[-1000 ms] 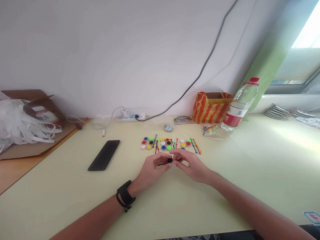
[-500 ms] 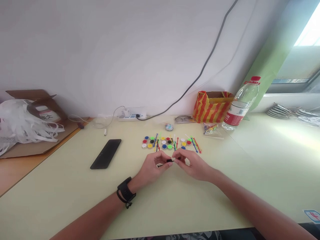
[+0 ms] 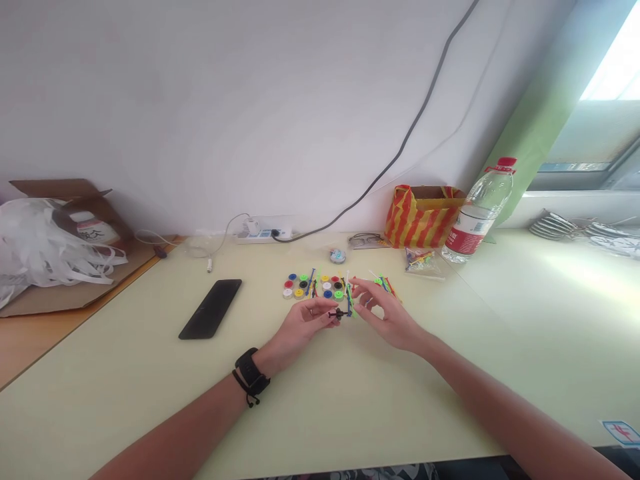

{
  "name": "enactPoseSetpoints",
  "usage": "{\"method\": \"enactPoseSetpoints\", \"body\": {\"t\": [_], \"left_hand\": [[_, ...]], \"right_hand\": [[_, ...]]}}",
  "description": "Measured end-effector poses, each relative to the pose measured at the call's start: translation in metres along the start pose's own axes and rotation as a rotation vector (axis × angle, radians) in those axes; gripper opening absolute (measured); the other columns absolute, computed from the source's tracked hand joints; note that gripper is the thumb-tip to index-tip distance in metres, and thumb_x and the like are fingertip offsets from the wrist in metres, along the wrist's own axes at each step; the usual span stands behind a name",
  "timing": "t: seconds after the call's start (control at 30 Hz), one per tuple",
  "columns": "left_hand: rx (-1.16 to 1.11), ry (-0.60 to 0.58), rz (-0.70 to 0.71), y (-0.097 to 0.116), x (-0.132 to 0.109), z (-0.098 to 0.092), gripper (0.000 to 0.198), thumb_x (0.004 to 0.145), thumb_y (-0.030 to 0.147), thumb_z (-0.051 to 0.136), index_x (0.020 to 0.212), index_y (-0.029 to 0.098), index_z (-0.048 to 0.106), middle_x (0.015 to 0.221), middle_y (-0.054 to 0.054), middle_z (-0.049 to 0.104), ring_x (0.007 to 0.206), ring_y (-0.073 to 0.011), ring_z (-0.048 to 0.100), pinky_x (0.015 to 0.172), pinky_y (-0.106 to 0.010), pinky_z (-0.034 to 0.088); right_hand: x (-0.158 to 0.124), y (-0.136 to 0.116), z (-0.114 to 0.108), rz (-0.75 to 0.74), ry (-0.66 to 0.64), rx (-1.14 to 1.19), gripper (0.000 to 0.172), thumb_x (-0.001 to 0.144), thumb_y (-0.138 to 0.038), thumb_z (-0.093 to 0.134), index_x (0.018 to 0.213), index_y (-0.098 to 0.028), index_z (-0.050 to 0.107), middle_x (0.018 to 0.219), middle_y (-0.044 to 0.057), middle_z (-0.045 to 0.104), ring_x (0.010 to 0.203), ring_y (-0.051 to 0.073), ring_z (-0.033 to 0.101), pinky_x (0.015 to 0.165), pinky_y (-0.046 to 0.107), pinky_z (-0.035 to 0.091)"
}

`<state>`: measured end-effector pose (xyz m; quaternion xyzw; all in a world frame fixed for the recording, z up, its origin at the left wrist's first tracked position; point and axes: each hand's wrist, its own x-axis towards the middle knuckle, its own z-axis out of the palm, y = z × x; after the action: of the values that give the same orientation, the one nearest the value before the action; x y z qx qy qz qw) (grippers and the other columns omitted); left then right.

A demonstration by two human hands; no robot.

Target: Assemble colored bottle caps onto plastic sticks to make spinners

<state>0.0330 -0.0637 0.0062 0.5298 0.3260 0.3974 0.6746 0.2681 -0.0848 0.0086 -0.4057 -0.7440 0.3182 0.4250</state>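
Note:
Between the thumb and fingers of my left hand point(image 3: 304, 325) is a small black plastic piece with a thin rod point(image 3: 340, 313) sticking out to the right. My right hand point(image 3: 387, 315) hovers just beside it, fingers apart and apparently holding nothing, its fingertips close to the blue and green plastic sticks point(image 3: 351, 303). Behind my hands lie small round coloured discs point(image 3: 327, 287) in rows. Further sticks lie between the disc groups, and red and green ones point(image 3: 390, 287) are partly hidden behind my right hand.
A black phone point(image 3: 211, 309) lies left on the table point(image 3: 300, 413). Toward the wall are a small round container point(image 3: 337, 256), glasses point(image 3: 365, 239), a plastic bag of sticks point(image 3: 423, 261), a striped bag point(image 3: 420, 220), a water bottle point(image 3: 477, 213) and a power strip point(image 3: 265, 231). A cardboard box point(image 3: 75, 283) stands far left.
My right hand has let go of the black piece and opened, moving slightly right and away. My left hand keeps the piece, whose rod is now plainly visible.

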Motion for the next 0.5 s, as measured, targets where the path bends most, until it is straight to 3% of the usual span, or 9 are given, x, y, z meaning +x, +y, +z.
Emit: {"method": "enactPoseSetpoints", "body": {"t": [0.1,0.17,0.23,0.3,0.37,0.5], "left_hand": [[0.006,0.025,0.024,-0.004,0.002,-0.003,0.031,0.080,0.032,0.086,0.107,0.019,0.077,0.105,-0.007,0.074,0.093,-0.0184,0.070,0.095,-0.035,0.054],[0.024,0.036,0.039,-0.006,0.002,-0.005,0.032,0.082,0.033,0.084,0.109,0.018,0.076,0.106,-0.007,0.075,0.094,-0.0188,0.070,0.097,-0.035,0.054],[0.045,0.058,0.046,-0.008,0.003,-0.006,0.032,0.082,0.034,0.084,0.109,0.018,0.076,0.105,-0.008,0.075,0.094,-0.0191,0.070,0.097,-0.036,0.053],[0.055,0.084,0.045,-0.008,0.003,-0.007,0.033,0.082,0.035,0.084,0.108,0.018,0.075,0.104,-0.008,0.076,0.095,-0.0196,0.071,0.097,-0.036,0.053],[0.046,0.092,0.032,-0.008,0.003,-0.006,0.033,0.082,0.035,0.084,0.108,0.018,0.075,0.103,-0.007,0.076,0.096,-0.0197,0.071,0.097,-0.035,0.053],[-0.030,0.090,-0.004,-0.005,0.002,-0.005,0.032,0.081,0.035,0.085,0.107,0.019,0.076,0.098,-0.005,0.076,0.093,-0.0177,0.071,0.098,-0.034,0.053]], "right_hand": [[-0.001,-0.001,0.007,0.111,0.010,0.135,0.067,0.099,-0.040,0.056,0.158,-0.031,0.026,0.110,0.005,0.061,0.075,0.014,0.060,0.069,0.033,0.056],[-0.001,-0.004,0.008,0.184,0.035,0.213,0.054,0.097,-0.044,0.058,0.147,-0.027,0.044,0.101,0.003,0.062,0.069,0.013,0.057,0.064,0.031,0.052],[0.000,-0.010,0.005,0.262,-0.093,0.268,0.032,0.098,-0.049,0.054,0.104,-0.020,0.068,0.079,0.000,0.059,0.059,0.012,0.049,0.057,0.028,0.044],[0.001,-0.014,-0.002,0.301,-0.301,0.330,0.054,0.100,-0.052,0.051,0.057,-0.019,0.055,0.054,-0.003,0.044,0.050,0.010,0.035,0.052,0.029,0.034],[0.002,-0.016,-0.010,0.289,-0.385,0.385,0.066,0.098,-0.055,0.053,0.044,-0.021,0.035,0.046,-0.006,0.028,0.048,0.009,0.023,0.052,0.030,0.027],[0.005,-0.015,-0.020,0.264,-0.186,0.428,0.059,0.095,-0.057,0.060,0.052,-0.020,0.040,0.054,-0.004,0.034,0.054,0.011,0.027,0.055,0.031,0.024]]}}
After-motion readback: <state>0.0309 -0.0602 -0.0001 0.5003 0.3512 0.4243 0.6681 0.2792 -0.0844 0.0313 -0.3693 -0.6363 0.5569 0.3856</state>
